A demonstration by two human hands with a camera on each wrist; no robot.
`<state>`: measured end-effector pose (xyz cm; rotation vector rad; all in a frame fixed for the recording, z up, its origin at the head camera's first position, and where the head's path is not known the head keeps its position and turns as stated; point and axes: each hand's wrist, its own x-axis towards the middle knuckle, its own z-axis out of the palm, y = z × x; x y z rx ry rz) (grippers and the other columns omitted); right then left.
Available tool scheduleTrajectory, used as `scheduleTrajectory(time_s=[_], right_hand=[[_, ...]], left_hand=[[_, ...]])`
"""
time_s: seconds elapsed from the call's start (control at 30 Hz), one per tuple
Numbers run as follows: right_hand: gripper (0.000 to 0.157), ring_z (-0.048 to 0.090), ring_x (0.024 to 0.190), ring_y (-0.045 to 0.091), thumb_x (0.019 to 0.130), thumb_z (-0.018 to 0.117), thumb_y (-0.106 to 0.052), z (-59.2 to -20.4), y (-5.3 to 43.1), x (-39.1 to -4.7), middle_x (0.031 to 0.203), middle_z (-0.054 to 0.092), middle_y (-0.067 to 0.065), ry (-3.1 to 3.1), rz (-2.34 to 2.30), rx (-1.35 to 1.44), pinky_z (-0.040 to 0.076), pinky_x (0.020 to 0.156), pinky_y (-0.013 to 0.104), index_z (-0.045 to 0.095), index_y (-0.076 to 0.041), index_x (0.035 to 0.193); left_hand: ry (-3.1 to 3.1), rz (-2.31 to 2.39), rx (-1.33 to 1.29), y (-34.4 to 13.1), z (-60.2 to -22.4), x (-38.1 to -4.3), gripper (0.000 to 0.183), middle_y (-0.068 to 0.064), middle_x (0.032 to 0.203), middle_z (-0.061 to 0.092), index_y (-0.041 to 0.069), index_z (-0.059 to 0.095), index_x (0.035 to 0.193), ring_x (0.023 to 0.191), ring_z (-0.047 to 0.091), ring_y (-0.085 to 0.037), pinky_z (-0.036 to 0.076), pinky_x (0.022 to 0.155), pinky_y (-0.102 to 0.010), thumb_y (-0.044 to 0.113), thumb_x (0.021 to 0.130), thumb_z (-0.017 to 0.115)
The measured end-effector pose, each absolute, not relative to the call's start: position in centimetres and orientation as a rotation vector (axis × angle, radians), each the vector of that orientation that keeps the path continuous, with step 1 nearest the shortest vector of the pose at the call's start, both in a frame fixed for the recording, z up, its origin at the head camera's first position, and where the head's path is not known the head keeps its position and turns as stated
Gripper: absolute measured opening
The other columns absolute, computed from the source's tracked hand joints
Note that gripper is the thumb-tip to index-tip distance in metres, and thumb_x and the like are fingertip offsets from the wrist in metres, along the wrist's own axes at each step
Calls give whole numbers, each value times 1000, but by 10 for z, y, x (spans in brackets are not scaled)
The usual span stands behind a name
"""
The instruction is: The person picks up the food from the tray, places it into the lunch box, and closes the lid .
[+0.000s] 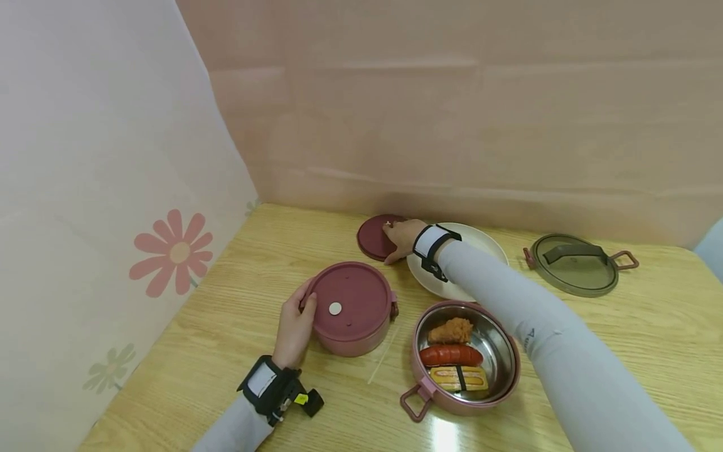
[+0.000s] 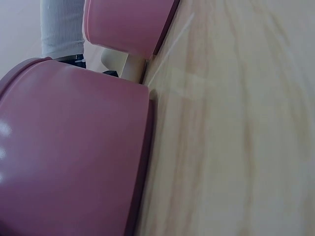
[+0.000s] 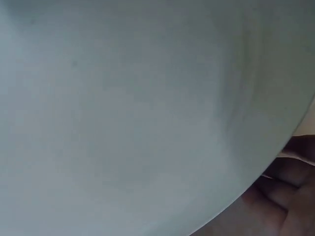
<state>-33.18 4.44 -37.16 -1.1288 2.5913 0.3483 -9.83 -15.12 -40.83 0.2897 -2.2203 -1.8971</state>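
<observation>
My left hand (image 1: pixel 296 326) holds the side of a round pink lunch pot (image 1: pixel 353 344), its thumb up by the rim of the flat maroon lid (image 1: pixel 353 285). The lid bears a white button (image 1: pixel 335 308). In the left wrist view the pot's smooth wall (image 2: pixel 74 152) stands close by. At the back, my right hand (image 1: pixel 403 237) reaches over a white plate (image 1: pixel 488 245) and touches a dark red disc (image 1: pixel 373 237) lying on the table. Its fingertips lie over the disc; whether they grip it I cannot tell. Bent fingers (image 3: pixel 290 191) show past the plate's rim in the right wrist view.
An uncovered pink pot (image 1: pixel 415 342) with a steel inside holds a fried chicken piece (image 1: pixel 450 331), a scored sausage (image 1: pixel 450 356) and a banded yellow food piece (image 1: pixel 459 379). A smoky clear lid (image 1: pixel 576 273) with a handle lies at right. Paper walls border the table.
</observation>
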Motion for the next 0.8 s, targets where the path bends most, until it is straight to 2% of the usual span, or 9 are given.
scheduleTrajectory(time_s=[0.2,0.37,0.6,0.8], right_hand=[[85,61,114,33,89,56,-62,-372,45,-327,131,58,23,2612,546,-1332,51,96,43,45,6,140],[72,68,97,29,91,55,-58,-372,47,-322,111,69,18,2622,713,-1519,56,84,41,59,5,127],[53,68,70,23,90,59,-48,-376,50,-325,84,71,10,2653,717,-1757,57,64,38,67,2,105],[24,63,58,21,88,59,-26,-375,47,-328,68,65,5,2738,642,-1875,54,55,37,64,-3,84]], left_hand=[[-2218,-1922,284,-151,-409,-99,42,-20,143,47,-1,42,144,132,47,-27,43,103,-32,9,103,40],[-2219,-1937,284,-150,-410,-100,43,-20,144,47,0,41,145,133,46,-28,42,103,-33,9,103,40],[-2217,-1933,295,-150,-411,-101,42,-20,143,48,0,42,144,132,46,-27,42,104,-34,10,103,41],[-2218,-1927,300,-151,-412,-103,42,-19,143,48,0,43,144,132,47,-27,42,104,-35,10,103,41]])
